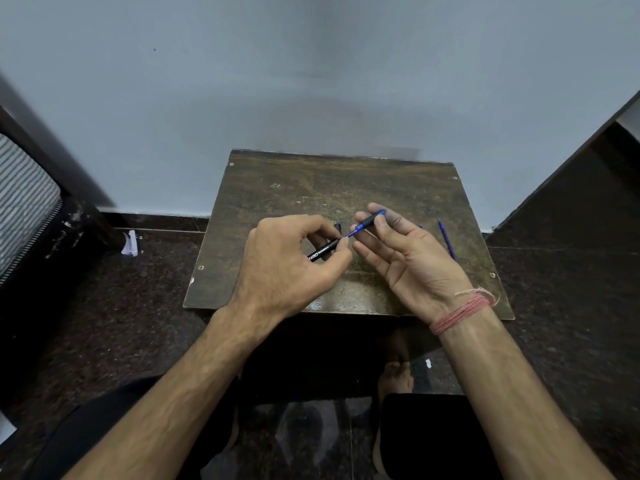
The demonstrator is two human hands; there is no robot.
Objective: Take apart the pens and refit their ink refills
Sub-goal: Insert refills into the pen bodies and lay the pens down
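A worn brown counter [277, 188] stands against a pale wall [311, 64], with a loose blue refill [447, 240] at its right. The left hand [287, 261] pinches a black pen barrel [322, 252]; its white lettering is only partly legible. The right hand [408, 258] grips the blue-tipped front section [369, 221], whose refill meets the barrel's mouth between the fingers.

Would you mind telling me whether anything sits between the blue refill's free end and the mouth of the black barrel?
Nothing visible does. The thin blue ink refill, held with its grip section in the right hand, points straight at the open end of the black plastic pen barrel in the left hand, whose fingers lie beside the opening.
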